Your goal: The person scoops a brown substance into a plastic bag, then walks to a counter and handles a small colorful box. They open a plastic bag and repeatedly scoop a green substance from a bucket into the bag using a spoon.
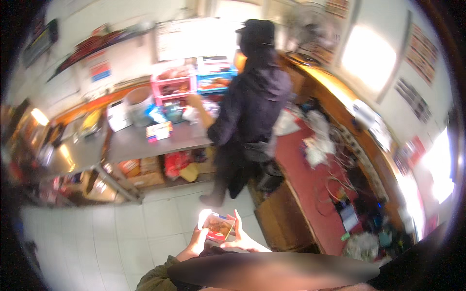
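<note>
A small open-topped food box [215,237] with a red and white printed front is held low in front of my body. Brown pieces of food [218,226], perhaps fried, lie inside it. My left hand [197,238] grips the box's left side, its thumb near the front edge. On the other side, my right hand [238,234] supports the box with thumb raised and fingers around the lower corner. Strong light washes out the box's upper left corner.
Ahead, a person in dark clothes [255,87] reaches toward a metal worktable [174,146] holding pink [174,95] and blue racks [215,74]. A red-topped counter [296,160] with bags and cables runs along the right. Cardboard [287,218] leans beneath it. White tiles [123,232] cover the floor.
</note>
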`<state>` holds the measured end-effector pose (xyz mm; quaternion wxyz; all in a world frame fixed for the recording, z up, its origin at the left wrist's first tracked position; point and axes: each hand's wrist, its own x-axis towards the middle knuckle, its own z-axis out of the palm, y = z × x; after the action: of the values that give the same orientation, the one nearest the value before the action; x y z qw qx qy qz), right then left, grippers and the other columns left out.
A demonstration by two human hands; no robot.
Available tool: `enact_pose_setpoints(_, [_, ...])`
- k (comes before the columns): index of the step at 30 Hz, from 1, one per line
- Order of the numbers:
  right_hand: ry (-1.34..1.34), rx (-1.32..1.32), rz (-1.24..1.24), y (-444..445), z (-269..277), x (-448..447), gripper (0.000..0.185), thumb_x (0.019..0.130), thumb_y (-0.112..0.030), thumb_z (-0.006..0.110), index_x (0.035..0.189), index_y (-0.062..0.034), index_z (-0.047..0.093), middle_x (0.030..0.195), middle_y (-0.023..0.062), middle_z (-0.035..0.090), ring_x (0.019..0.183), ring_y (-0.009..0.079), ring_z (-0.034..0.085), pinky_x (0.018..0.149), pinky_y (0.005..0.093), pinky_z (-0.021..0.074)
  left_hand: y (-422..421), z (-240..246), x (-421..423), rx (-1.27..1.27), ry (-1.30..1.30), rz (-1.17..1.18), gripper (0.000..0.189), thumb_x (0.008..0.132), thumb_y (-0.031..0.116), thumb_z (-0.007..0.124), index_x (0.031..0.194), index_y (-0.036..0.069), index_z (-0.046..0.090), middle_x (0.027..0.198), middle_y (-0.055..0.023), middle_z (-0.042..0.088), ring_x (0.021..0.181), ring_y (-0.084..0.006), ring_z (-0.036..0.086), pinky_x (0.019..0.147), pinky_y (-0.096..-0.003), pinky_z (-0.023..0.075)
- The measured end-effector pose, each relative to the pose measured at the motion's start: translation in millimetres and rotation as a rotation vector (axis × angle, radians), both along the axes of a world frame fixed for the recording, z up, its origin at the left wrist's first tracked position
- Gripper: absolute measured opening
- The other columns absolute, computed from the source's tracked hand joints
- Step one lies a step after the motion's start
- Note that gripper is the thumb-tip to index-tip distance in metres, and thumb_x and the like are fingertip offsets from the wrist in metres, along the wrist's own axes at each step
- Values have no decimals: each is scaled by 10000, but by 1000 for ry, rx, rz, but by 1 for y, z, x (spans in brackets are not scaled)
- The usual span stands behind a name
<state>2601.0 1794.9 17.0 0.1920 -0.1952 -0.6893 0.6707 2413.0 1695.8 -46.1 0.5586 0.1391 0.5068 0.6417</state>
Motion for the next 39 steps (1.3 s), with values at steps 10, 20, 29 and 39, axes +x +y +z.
enact_pose_setpoints(10, [278, 200, 400, -31, -3, -278, 1169, 759, -113, 852, 1478, -72, -68, 1408, 192, 505, 1327, 290, 494, 1202, 494, 154, -113, 43, -190, 184, 287, 453, 582, 948, 227, 594, 1454, 18, 396, 1436, -126, 454, 1338, -231, 425, 1124, -366, 315])
enact_pose_setpoints(20, [156, -85, 140, 5, -10, -435, 1261, 651, -50, 881, 1519, -127, -32, 1377, 191, 453, 1252, 318, 532, 1074, 486, 438, -131, 100, -414, 110, 546, 409, 536, 910, 99, 657, 1416, 79, 480, 1408, -93, 490, 1271, -179, 492, 1051, -335, 388])
enact_pose_setpoints(29, [169, 24, 32, 87, -40, -608, 1249, 616, 27, 852, 1528, -118, 11, 1410, 170, 384, 1295, 318, 465, 1104, 466, 394, -72, 93, -621, 32, 640, 553, 547, 841, -102, 638, 1346, 58, 500, 1460, -103, 421, 1196, -184, 543, 921, -300, 491])
enact_pose_setpoints(39, [343, 17, 166, 87, 22, -801, 1315, 635, -44, 891, 1528, -130, -71, 1390, 163, 362, 1318, 314, 453, 1094, 472, 401, -62, 12, -811, -467, 1195, 649, 695, 822, 68, 714, 1445, 68, 405, 1505, -196, 382, 1346, -335, 439, 1065, -442, 424])
